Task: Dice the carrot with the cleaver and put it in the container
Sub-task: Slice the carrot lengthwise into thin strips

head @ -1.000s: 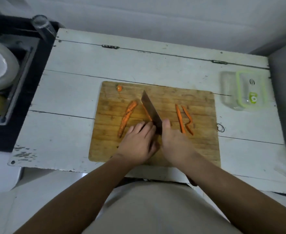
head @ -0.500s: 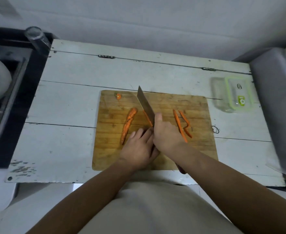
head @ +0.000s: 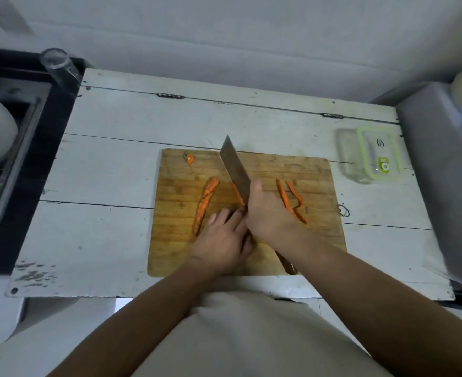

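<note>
**Cleaver on a carrot strip, mid-board**

Orange carrot strip (head: 237, 195) at the centre of the wooden cutting board (head: 317, 240), under the cleaver (head: 234, 170) blade, which points toward 11 o'clock. Gripped by the right hand (head: 269, 213), fingers curled round the handle, thumb up along the blade's spine. Steadied at 7 o'clock by the left hand (head: 221, 238), fingers close together and bent down onto the strip's near end. Larger carrot piece (head: 205, 205) at 9 o'clock of the blade, apart from it. Two thin strips (head: 292, 202) at 3 o'clock, side by side. Small carrot top (head: 189, 158) at the board's far left corner. Clear container (head: 371, 156) with green-rimmed lid on the white counter (head: 110, 164), at 2 o'clock, well apart from the board.
</note>
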